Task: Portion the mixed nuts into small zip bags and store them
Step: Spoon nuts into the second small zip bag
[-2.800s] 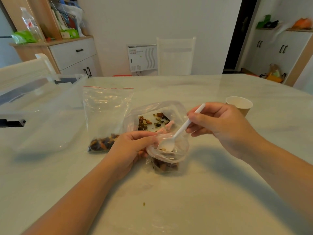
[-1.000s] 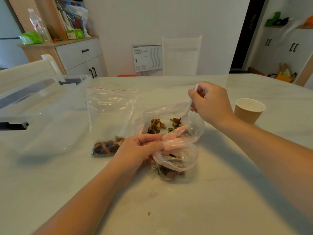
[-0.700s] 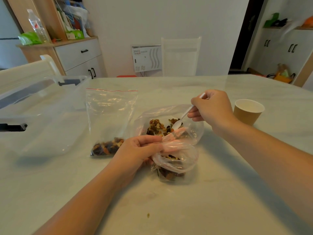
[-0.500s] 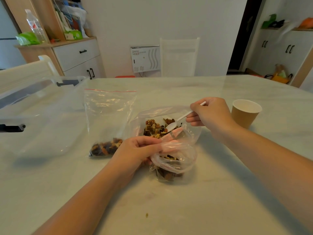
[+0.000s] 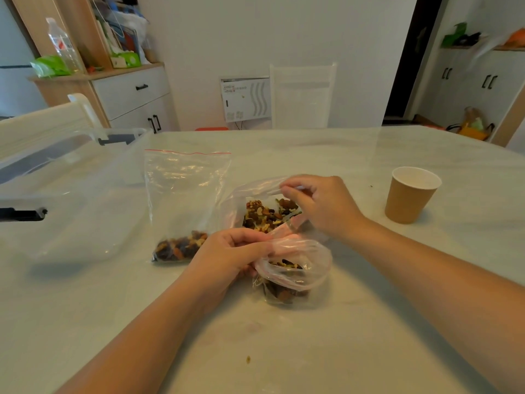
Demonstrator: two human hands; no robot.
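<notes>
One paper cup (image 5: 411, 194) stands right of the right hand (image 5: 321, 207).

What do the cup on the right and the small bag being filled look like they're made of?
Cup: likely paper, matte brown outside, pale inside, with a rolled rim. Small bag: thin clear plastic film, glossy and wrinkled, nuts visible through it, a red strip at its mouth, which the left hand pinches.
</notes>
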